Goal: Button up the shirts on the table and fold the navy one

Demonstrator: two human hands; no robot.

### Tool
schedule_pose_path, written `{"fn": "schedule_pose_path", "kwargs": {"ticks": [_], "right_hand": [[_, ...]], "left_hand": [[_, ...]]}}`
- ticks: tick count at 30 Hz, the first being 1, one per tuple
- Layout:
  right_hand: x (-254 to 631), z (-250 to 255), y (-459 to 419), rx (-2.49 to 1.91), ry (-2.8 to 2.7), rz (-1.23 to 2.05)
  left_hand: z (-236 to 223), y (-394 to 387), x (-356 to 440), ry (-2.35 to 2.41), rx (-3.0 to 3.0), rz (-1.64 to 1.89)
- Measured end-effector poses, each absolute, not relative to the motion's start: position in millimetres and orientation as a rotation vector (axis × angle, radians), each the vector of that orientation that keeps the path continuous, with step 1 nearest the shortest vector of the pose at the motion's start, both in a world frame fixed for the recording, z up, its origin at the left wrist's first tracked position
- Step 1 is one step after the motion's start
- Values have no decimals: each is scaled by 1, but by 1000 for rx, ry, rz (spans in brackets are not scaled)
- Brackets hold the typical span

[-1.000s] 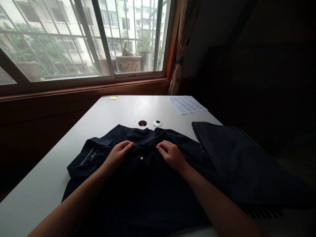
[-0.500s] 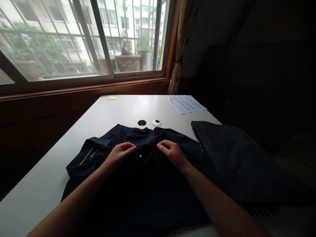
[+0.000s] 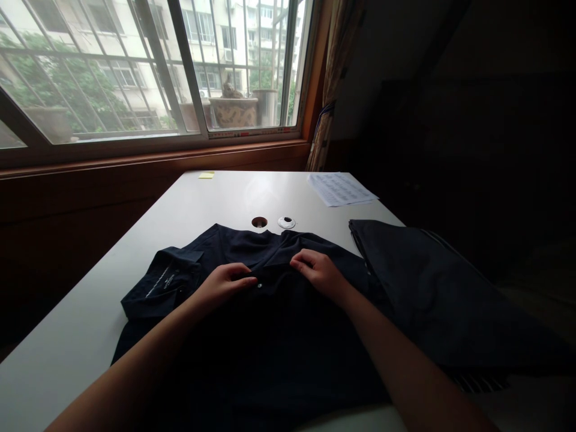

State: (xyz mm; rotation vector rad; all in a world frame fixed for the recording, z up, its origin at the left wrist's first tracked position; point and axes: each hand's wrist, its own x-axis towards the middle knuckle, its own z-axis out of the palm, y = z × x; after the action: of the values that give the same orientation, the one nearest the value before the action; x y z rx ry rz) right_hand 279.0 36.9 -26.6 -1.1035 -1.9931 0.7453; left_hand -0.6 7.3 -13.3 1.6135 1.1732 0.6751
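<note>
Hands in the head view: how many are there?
2. The left hand is on the dark garment, beside the white button. The right hand is on it too, farther right. No other shows, though the right side is too dark to be sure.

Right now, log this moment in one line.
left hand: on shirt, beside button | right hand: pinching shirt | shirt: spread on table | dark cloth: right of shirt | papers: table's far right

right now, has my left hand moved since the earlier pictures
Yes; judged against the round desk hole, your left hand has shifted slightly to the right and closer to you.
</note>
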Motion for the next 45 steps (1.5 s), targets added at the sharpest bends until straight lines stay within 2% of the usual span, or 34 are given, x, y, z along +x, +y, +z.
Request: {"fn": "schedule_pose_path", "kwargs": {"ticks": [5,11,16,21,27,31,38,45], "right_hand": [[295,-23,43,-1093,-2104,870],[310,-25,46,-1106,-2239,1060],[309,-27,45,-1072,-2358,930],[306,-24,43,-1049,-2335,972],[306,-23,40,-1080,-2351,919],[304,-23,38,-1086,-2403,837],[302,-22,36,-1087,-2383,804],[303,-22,35,-1083,-2373,790]], "left_hand": [[-11,8,-3,1174,1716,628],[-5,5,-7,994,1948,332],[4,1,-8,828,2124,235],[2,0,-6,854,2125,273],[-22,-4,13,1160,2189,567],[-24,-11,29,1166,2186,693],[-25,-14,50,1192,2424,540],[-23,-6,57,1237,2417,461]]}}
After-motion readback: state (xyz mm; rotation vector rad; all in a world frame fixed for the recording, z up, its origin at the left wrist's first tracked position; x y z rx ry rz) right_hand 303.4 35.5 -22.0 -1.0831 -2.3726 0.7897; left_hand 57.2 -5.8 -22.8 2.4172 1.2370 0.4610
